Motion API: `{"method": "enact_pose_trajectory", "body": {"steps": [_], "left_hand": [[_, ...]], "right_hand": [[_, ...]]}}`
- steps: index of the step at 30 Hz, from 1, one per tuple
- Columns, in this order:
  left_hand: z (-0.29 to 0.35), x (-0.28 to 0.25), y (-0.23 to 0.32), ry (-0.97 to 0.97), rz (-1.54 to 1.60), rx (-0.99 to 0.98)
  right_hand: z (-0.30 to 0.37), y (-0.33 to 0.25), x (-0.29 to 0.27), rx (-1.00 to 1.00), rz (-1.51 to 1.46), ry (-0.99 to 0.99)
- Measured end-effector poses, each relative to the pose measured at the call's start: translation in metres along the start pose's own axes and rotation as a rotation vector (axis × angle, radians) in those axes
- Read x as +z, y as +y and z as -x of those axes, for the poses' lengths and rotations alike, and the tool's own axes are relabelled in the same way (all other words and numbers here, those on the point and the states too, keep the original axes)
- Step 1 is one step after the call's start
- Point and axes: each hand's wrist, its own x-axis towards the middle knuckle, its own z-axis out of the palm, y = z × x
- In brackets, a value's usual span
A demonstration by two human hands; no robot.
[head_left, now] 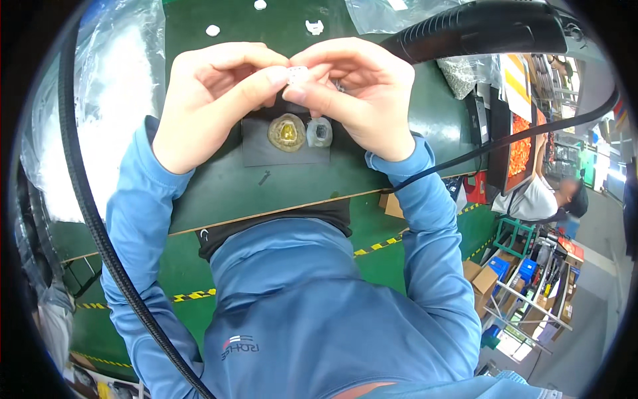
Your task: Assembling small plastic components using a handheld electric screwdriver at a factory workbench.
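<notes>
Above the green table, both hands pinch one small white part with little dark holes (297, 75). My left hand (216, 100) has thumb and forefinger closed on its left side. My right hand (362, 90) grips it from the right, the thumb pressed against its lower edge. The curled fingers hide much of the part. Just below the hands, a dark flat mat (259, 151) bears a round translucent yellowish piece (286, 133) with a bright yellow middle. Beside that is a smaller clear, whitish piece (319, 133) with a dark hollow.
Small white parts (314, 27) lie beyond my hands. A large clear bag with white contents (93, 100) fills the left side. A black ribbed hose or arm (475, 32) reaches in from the upper right. Black cables (86, 193) cross both sides. A person (535, 198) sits at the right.
</notes>
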Motion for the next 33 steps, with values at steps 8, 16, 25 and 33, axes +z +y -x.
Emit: {"method": "enact_pose_trajectory", "body": {"steps": [8,16,25,33], "left_hand": [[0.002,-0.001,0.005,-0.013,-0.045,-0.167],[0.003,-0.001,-0.001,-0.150,-0.117,-0.232],[0.004,0.010,-0.003,-0.192,-0.342,-0.124],[-0.006,0.014,0.026,0.231,-0.308,-0.242]], "right_hand": [[0.006,0.002,-0.012,-0.177,0.301,-0.164],[0.016,0.003,-0.017,-0.333,0.597,-0.274],[0.036,0.009,-0.026,-0.748,0.974,-0.205],[0.056,0.011,-0.043,-0.366,0.963,-0.198]]}}
